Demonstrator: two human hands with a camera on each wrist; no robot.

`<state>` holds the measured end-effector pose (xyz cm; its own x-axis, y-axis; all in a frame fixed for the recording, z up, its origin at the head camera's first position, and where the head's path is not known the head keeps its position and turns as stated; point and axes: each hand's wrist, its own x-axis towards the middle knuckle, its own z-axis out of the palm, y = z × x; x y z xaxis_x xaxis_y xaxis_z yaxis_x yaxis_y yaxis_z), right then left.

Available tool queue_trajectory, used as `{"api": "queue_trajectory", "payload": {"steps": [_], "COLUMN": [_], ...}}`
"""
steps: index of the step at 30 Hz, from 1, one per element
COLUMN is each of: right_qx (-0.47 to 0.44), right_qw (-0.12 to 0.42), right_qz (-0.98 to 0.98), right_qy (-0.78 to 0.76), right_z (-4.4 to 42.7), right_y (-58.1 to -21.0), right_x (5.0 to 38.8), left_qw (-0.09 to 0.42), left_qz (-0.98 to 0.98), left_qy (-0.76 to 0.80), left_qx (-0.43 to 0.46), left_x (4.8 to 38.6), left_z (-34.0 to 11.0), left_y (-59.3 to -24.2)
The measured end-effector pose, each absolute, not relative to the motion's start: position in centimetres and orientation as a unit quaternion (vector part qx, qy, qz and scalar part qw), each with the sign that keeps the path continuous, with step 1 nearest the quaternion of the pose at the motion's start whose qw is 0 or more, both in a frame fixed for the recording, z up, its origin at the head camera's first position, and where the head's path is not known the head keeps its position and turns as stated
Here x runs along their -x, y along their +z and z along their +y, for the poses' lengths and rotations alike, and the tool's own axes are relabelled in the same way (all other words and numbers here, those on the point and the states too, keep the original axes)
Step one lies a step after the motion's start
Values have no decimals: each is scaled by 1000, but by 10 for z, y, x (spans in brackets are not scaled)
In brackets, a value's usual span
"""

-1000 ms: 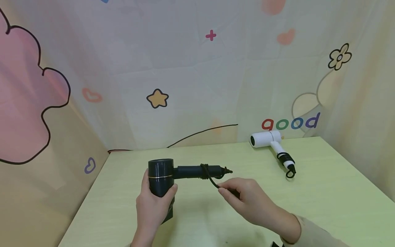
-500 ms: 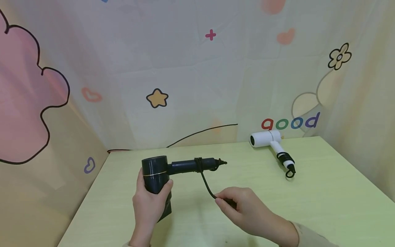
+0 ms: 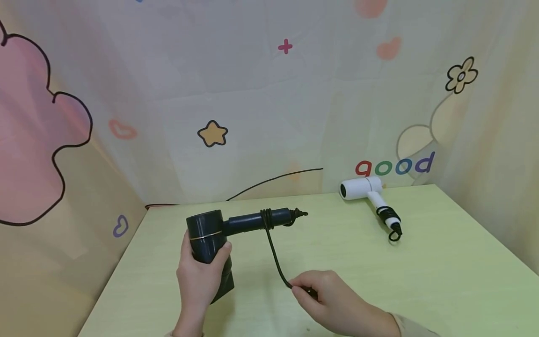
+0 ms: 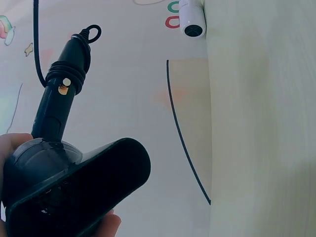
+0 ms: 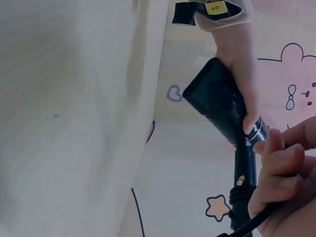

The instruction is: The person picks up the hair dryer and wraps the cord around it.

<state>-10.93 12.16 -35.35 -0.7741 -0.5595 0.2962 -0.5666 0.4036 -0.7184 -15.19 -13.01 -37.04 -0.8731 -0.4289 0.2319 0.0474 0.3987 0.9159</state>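
Note:
My left hand (image 3: pixel 200 276) grips the barrel of a dark navy hair dryer (image 3: pixel 206 234) with a thin gold ring. Its handle points right, and several turns of black cord (image 3: pixel 267 219) wrap round it. A flat nozzle (image 4: pixel 84 192) spreads toward the viewer in the left wrist view. From the wrapped turns, one length of cord runs down to my right hand (image 3: pixel 337 299), which pinches it between thumb and fingers. In the right wrist view the fingers (image 5: pixel 281 182) of that hand curl round the cord. The cord's far end is hidden in the palm.
On the pale green table (image 3: pixel 421 281) a white hair dryer (image 3: pixel 360 188) lies at the back right, its black cord (image 3: pixel 388 215) wound round the handle. Behind the table hangs a printed curtain (image 3: pixel 252 93) with a star, hearts and coloured letters.
My right hand has moved down and slightly left, drawing a longer stretch of cord away from the handle. The held dryer has shifted left and tilted, its handle end now higher.

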Motion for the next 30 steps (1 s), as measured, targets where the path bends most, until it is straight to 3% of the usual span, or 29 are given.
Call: {"api": "queue_trajectory", "payload": {"steps": [13, 30], "right_qx": [-310, -254], "right_qw": [-65, -101], "right_qz": [-854, -841], "right_qy": [413, 466], "right_z": [124, 127], "right_y": [-366, -388], "right_x": [119, 145], "left_qw": [191, 143], "left_qz": [-795, -765], "left_qy": [-561, -618], "left_qx": [-127, -112], "left_x": [148, 144], "left_z": [-130, -126], "left_y": [-362, -356]}}
